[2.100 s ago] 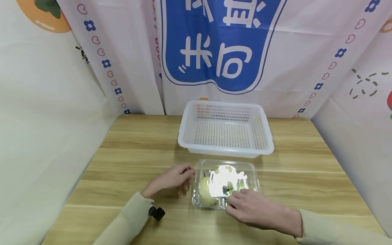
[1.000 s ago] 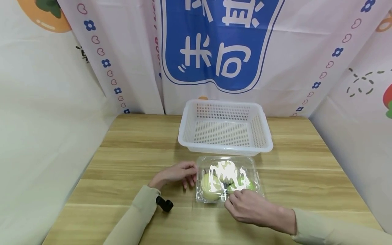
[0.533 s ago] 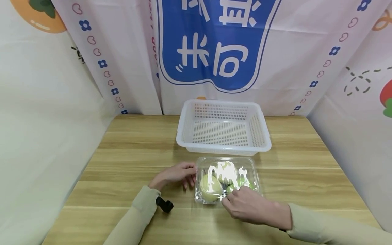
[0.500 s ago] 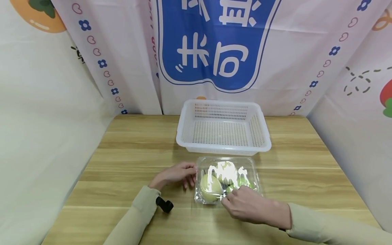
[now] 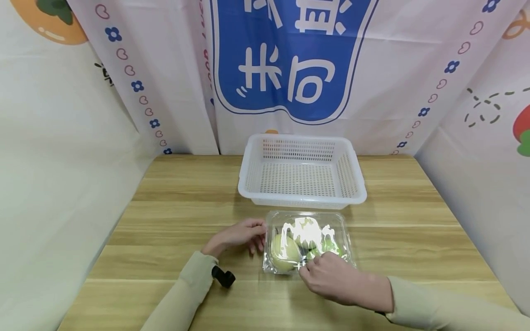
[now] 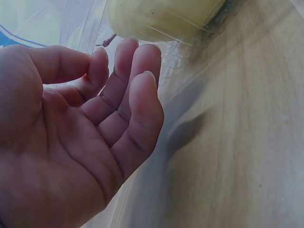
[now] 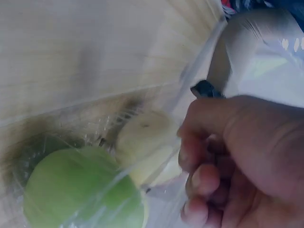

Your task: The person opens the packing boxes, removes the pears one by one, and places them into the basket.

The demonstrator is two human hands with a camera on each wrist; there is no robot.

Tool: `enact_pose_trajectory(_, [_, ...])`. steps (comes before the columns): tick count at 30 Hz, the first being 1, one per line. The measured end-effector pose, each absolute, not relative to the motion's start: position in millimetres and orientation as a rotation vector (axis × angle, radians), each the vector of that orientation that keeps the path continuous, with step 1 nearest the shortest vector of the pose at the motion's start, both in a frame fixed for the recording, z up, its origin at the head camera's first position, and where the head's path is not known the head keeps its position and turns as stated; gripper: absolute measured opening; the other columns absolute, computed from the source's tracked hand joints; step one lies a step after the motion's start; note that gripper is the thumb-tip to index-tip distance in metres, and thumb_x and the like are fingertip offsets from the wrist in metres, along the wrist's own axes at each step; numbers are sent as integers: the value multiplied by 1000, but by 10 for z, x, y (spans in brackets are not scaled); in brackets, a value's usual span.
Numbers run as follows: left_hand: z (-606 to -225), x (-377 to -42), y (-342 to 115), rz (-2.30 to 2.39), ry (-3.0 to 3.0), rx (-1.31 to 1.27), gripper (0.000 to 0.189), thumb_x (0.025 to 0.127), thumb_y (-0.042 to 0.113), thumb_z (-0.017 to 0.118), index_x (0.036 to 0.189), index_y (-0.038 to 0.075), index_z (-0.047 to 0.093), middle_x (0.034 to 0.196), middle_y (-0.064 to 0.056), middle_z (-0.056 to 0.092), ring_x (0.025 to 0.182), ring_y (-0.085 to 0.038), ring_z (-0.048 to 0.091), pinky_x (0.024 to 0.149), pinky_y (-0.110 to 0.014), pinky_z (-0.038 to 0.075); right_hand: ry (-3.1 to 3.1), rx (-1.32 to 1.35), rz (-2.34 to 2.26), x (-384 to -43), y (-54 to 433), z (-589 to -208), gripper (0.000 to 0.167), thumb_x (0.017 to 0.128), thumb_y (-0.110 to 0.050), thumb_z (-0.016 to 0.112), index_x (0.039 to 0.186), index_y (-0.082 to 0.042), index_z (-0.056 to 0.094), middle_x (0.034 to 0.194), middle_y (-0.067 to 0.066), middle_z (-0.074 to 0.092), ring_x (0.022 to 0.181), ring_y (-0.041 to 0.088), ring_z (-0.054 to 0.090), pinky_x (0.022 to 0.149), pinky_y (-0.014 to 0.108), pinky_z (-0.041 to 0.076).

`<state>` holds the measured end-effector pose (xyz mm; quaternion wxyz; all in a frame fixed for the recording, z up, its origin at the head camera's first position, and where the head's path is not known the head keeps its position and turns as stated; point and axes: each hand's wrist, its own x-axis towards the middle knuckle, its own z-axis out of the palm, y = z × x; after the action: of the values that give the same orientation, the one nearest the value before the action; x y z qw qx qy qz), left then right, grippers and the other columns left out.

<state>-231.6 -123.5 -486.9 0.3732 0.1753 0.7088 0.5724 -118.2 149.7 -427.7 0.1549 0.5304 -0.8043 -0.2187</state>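
Clear clamshell [image 5: 341, 227] on the desk [image 5: 186, 197], yellow pear [image 5: 285, 256] and green apple [image 7: 80, 190] inside, white basket [image 5: 304, 199] just behind. Right hand [image 5: 331, 278] pinches its front edge; left hand [image 5: 241, 233] has fingers at its side, can't tell if gripping.

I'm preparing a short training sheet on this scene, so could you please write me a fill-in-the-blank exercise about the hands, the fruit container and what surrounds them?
1. The basket behind the clear container is coloured ____.
2. Inside the clear container are several pieces of ____.
3. The hand at the container's near edge is the person's ____ hand.
4. The large lettered panel hanging behind the basket is coloured ____.

Missing words: white; fruit; right; blue.
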Motion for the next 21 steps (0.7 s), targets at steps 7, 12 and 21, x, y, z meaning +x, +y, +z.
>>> enact_pose_trajectory(7, [-4867, -2311, -1220, 1448, 1842, 462, 21, 104, 18, 42, 96, 3, 54, 86, -6, 62, 74, -20, 63, 59, -27, 54, -2263, 1647, -223, -1301, 1534, -4234, 24, 71, -16, 62, 67, -20, 39, 52, -14, 28, 48, 2, 14, 41, 16, 9])
enact_pose_trajectory(12, [-4873, -2299, -1214, 1440, 1853, 459, 21, 104, 18, 41, 95, 4, 54, 86, -6, 62, 73, -19, 63, 59, -27, 54, -2371, 1717, -116, -1344, 1535, -4217, 24, 74, -14, 63, 70, -20, 40, 54, -15, 25, 48, 0, 11, 42, 12, 8])
enact_pose_trajectory(21, [-4905, -2337, -1216, 1417, 1915, 519, 25, 105, 20, 42, 97, 1, 54, 83, -9, 64, 71, -20, 63, 58, -30, 55, -2409, 1814, 28, -1447, 1543, -4157, 24, 76, -14, 65, 73, -19, 42, 55, -16, 26, 48, -2, 16, 42, 11, 11])
